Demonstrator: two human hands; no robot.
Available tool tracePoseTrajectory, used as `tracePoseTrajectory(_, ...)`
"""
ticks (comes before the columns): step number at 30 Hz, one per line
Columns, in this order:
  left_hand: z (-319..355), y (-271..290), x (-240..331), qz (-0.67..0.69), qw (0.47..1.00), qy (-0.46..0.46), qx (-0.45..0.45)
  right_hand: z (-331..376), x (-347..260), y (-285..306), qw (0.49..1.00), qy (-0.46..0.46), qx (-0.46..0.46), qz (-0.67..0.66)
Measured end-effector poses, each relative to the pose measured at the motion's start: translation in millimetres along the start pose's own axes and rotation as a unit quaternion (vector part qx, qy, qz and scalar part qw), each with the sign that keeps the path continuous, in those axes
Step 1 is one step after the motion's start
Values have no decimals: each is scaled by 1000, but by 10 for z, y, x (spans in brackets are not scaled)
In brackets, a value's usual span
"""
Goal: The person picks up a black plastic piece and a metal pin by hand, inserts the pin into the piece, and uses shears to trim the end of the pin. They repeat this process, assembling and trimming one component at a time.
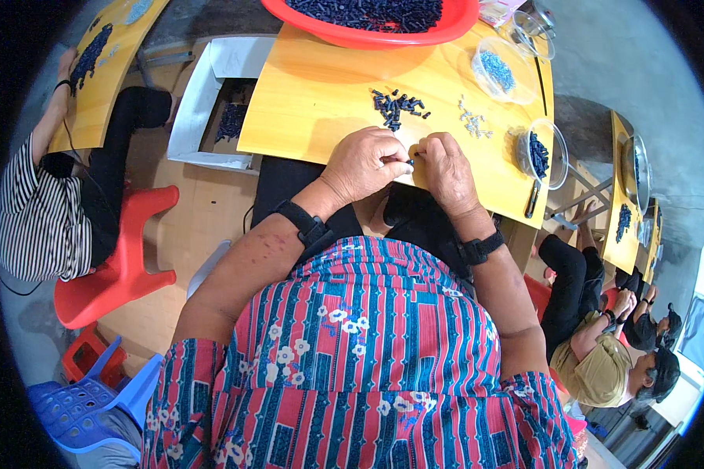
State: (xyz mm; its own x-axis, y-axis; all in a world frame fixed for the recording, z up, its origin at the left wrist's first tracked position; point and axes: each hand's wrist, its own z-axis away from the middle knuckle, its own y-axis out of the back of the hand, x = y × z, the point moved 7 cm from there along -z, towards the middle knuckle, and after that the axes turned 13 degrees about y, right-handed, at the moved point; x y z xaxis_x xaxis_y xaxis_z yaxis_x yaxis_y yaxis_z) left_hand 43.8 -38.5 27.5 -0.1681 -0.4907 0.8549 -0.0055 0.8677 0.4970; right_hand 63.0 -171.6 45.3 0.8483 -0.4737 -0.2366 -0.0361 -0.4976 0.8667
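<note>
My left hand (pixel 366 162) is closed at the table's near edge, thumb and forefinger pinching a small dark blue piece (pixel 410 162). Close beside it, my right hand (pixel 450 173) is closed too; a tiny dark bit shows at its fingertips, too small to name. Just beyond the hands lies a loose pile of short dark blue cylindrical pieces (pixel 396 107) on the yellow tabletop (pixel 313 86). To its right is a scatter of small clear pieces (pixel 474 122).
A red basin (pixel 368 37) full of dark pieces stands at the back. On the right are a tub of light blue pieces (pixel 495 72), a tub of dark pieces (pixel 536 153) and a black pen-like tool (pixel 533 199). People sit at tables on both sides.
</note>
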Motion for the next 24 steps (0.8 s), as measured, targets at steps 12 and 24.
tracePoseTrajectory(12, -11, -14, 0, 9, 1000, -3, -4, 110, -12, -16, 1000, -5, 12, 1)
tracePoseTrajectory(24, -18, -31, -45, 13, 1000, 22, -6, 147, -1, -45, 998, -13, 39, -42)
